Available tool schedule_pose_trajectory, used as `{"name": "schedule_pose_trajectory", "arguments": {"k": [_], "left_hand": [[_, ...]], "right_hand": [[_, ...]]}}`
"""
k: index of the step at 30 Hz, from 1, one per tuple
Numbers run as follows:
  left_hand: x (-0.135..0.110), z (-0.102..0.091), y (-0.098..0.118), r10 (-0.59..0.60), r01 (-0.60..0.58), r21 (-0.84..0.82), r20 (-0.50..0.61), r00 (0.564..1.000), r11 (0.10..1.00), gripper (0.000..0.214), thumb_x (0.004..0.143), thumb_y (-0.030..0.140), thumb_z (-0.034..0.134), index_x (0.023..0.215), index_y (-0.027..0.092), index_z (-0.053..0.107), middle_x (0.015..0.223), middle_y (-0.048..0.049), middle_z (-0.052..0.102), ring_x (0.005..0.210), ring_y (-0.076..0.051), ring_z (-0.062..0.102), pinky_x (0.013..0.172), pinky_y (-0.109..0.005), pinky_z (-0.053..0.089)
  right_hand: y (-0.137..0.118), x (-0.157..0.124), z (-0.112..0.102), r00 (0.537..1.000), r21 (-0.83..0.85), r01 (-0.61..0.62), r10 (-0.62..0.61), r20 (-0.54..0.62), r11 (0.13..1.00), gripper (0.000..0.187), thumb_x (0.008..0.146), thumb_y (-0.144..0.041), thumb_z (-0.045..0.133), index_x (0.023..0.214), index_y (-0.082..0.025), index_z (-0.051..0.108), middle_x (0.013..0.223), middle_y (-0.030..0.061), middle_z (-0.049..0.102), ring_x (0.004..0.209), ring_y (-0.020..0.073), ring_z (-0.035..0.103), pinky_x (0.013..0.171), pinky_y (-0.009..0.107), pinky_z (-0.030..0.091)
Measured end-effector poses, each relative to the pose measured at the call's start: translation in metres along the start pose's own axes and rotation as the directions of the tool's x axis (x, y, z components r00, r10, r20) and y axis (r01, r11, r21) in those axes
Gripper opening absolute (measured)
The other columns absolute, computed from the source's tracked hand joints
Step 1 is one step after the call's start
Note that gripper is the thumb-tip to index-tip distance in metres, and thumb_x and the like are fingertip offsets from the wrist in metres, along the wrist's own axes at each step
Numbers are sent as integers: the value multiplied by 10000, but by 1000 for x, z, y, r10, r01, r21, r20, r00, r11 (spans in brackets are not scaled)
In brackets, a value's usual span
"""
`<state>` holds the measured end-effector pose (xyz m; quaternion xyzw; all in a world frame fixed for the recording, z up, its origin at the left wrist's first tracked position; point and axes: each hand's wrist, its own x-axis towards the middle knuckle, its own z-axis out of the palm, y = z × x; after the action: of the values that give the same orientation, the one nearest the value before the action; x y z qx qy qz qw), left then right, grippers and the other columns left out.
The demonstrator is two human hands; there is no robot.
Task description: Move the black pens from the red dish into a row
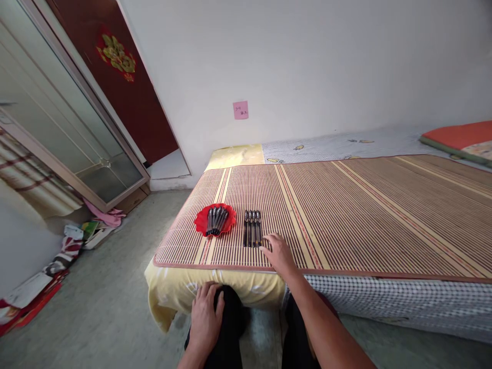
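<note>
Several dark pens [252, 228] lie side by side in a row on the slatted mat, caps pointing away from me. Just right of the row's near end is my right hand [277, 252], fingers apart and bent, the fingertips beside the last pen; whether they touch it I cannot tell. To the left of the row, a red scalloped plate [199, 221] holds a bundle of similar pens [216, 220]. My left hand [206, 310] rests on my left knee below the bed's edge, fingers spread, holding nothing.
The striped mat [346, 220] covers a bed with yellow and checked sheets. An orange folded cushion [461, 141] lies at the far right. A pink note [240, 110] is on the wall. At left are a glass door [92, 154] and papers [28, 292] on the floor.
</note>
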<state>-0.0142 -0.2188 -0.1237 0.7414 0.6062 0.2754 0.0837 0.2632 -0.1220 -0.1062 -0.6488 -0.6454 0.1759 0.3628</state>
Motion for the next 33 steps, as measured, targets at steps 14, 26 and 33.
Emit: {"name": "schedule_pose_trajectory", "arguments": {"k": [14,26,33], "left_hand": [[0,1,-4,-2,2,-4,24,1000,1000,208,970,275,476,1068,252,658,1123,-68,659,1054,-284,621,934,-472,509],[0,1,-2,-30,31,-14,44,999,999,226,970,267,462,1084,245,655,1145,-70,652,1087,-285,600,918,-461,498],[-1,2,-1,-44,44,-18,37,998,999,228,967,266,466,1079,248,664,1132,-65,652,1079,-280,598,919,-450,485]], "right_hand": [[10,-1,-7,1000,193,10,-4,-28,981,288,944,-230,462,1132,-183,675,1077,112,663,919,227,657,819,371,554],[-33,-56,-36,967,347,38,-122,222,937,232,930,-326,530,1044,-206,693,956,58,706,851,191,652,761,292,497],[-10,-140,-2,734,-99,-54,107,671,994,271,755,-216,687,1021,-173,725,1120,149,724,1090,318,656,900,378,466]]}}
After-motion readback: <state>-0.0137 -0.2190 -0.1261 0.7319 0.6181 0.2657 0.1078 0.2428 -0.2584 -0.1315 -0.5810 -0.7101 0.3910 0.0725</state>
